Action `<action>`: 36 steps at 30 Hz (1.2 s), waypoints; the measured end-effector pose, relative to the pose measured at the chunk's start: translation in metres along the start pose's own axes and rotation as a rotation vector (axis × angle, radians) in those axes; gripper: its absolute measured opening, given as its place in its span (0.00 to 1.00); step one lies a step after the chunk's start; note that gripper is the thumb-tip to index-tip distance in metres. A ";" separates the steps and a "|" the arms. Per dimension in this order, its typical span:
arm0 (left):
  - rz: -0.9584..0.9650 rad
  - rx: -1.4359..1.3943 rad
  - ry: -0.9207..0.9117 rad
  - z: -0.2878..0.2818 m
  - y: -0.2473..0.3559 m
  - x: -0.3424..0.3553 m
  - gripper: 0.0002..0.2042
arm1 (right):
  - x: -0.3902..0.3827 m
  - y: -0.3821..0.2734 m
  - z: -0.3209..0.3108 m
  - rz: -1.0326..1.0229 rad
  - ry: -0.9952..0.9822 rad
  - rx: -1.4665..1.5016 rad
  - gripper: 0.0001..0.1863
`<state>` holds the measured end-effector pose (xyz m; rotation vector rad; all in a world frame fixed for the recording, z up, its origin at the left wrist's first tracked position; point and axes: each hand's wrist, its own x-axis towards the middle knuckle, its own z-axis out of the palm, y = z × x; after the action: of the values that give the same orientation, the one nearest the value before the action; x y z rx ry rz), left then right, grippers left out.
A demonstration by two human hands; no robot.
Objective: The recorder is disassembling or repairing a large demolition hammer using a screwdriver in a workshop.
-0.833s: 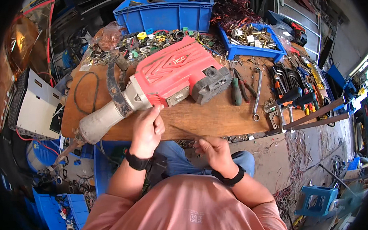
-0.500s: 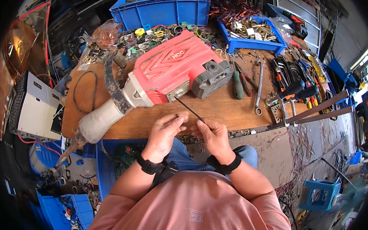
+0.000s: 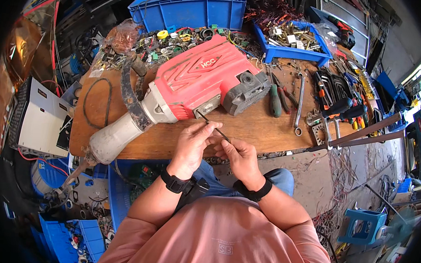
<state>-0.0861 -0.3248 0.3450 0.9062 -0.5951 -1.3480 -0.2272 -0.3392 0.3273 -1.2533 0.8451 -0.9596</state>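
Note:
A red demolition hammer with a silver nose and black end housing lies diagonally on the wooden bench. A thin dark rod slants from a metal plate on the hammer's side toward me, its far tip at that plate. My left hand has its fingers closed on the rod near its middle. My right hand pinches the near end, lower and to the right.
Blue bins and loose small parts fill the back of the bench. Pliers, a wrench and assorted tools lie right. A blue stool stands lower right.
My left hand has come away from beside the hammer's body onto the rod. The rod's far end moved up to the side plate, with my right hand higher than at first.

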 end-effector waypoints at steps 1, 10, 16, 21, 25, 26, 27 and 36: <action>0.005 -0.002 -0.008 -0.001 0.000 0.000 0.10 | 0.000 -0.002 0.001 0.008 -0.004 0.010 0.11; 0.015 0.069 0.019 -0.004 0.001 0.002 0.10 | 0.009 -0.005 -0.004 0.072 -0.136 -0.039 0.13; 0.056 0.181 0.087 -0.008 -0.005 0.005 0.10 | 0.037 -0.010 -0.001 0.144 -0.239 -0.049 0.14; 0.010 0.177 0.074 -0.001 -0.002 0.006 0.11 | 0.048 0.006 -0.003 0.161 -0.277 0.026 0.12; 0.042 0.200 0.121 0.002 -0.001 0.005 0.08 | 0.047 -0.009 -0.001 0.326 -0.249 0.191 0.11; 0.034 0.220 0.124 0.003 0.000 0.005 0.09 | 0.047 -0.010 -0.001 0.307 -0.261 0.156 0.11; 0.036 0.221 0.122 0.002 -0.001 0.006 0.09 | 0.048 -0.006 -0.003 0.305 -0.261 0.155 0.11; 0.042 0.220 0.114 -0.003 -0.005 0.005 0.11 | 0.048 0.005 -0.002 0.269 -0.298 0.245 0.12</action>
<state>-0.0862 -0.3294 0.3383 1.1353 -0.6792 -1.2003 -0.2102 -0.3845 0.3222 -1.0102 0.6210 -0.6201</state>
